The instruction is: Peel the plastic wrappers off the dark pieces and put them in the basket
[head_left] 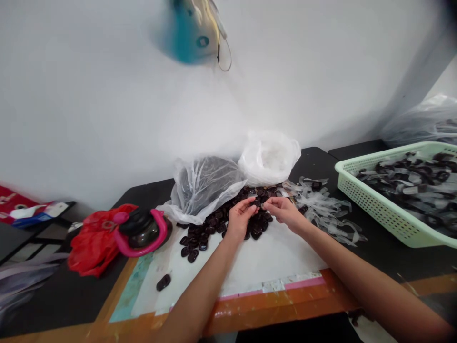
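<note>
My left hand (240,216) is closed in a pinch on a small dark, glossy piece (256,202), held just above a heap of similar dark rounded pieces (212,223). My right hand (285,214) meets it from the other side, thumb and forefinger pressed together close to that piece. Whatever lies between the right fingertips is too small to make out. To the right of my right hand lies a tangle of translucent strips (326,207). One dark piece (163,282) lies apart at the front left of the white sheet (278,257).
Behind the heap are an open clear plastic bag (205,186) and a white bag (269,157). A pale green basket (383,209) holding dark pieces with strips stands right. At left are a red plastic bag (94,243) and a dark pot-like vessel with a pink handle (159,233).
</note>
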Demonstrator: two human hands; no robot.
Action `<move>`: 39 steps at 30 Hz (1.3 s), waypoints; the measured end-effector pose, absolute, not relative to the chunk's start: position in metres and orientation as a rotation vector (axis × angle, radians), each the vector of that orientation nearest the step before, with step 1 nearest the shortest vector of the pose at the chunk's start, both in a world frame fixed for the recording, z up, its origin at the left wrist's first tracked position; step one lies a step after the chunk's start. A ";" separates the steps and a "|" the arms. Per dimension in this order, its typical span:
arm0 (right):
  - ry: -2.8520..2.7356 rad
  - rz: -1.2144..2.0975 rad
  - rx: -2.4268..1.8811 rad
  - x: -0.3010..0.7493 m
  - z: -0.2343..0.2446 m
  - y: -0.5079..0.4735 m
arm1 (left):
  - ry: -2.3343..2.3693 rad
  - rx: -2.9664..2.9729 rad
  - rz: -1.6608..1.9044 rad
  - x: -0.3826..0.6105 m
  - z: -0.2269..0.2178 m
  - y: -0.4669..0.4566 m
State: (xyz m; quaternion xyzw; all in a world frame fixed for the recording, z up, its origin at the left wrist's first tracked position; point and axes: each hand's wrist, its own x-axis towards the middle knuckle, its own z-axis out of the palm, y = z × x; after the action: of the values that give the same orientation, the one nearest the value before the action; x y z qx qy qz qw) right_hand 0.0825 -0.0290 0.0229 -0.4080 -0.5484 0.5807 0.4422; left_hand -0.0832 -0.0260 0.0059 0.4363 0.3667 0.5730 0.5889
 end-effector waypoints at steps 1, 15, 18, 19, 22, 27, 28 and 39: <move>-1.372 1.414 -1.027 0.083 0.023 -0.029 | 0.846 1.003 1.332 -0.083 0.007 -0.027; -1.344 1.457 -0.981 0.083 0.022 -0.029 | 0.787 0.996 1.274 -0.082 0.011 -0.032; -1.307 1.527 -0.924 0.083 0.020 -0.028 | 0.787 1.015 1.256 -0.082 0.011 -0.032; -1.289 1.555 -0.903 0.083 0.020 -0.028 | 0.791 1.022 1.255 -0.082 0.011 -0.033; -1.245 1.640 -0.851 0.083 0.021 -0.029 | 0.796 1.018 1.269 -0.080 0.012 -0.034; -1.230 1.654 -0.815 0.083 0.024 -0.031 | 0.771 0.962 1.284 -0.078 0.015 -0.036; -1.234 1.645 -0.816 0.082 0.024 -0.031 | 0.767 0.966 1.284 -0.078 0.015 -0.036; -1.274 1.586 -0.848 0.077 0.028 -0.034 | 0.845 1.197 1.286 -0.080 0.015 -0.036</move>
State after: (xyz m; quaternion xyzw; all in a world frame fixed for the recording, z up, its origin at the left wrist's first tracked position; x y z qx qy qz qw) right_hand 0.0775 -0.0345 0.0277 -0.3434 -0.5156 0.6421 0.4517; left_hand -0.0801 -0.0357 0.0147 0.5082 0.3586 0.5459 0.5614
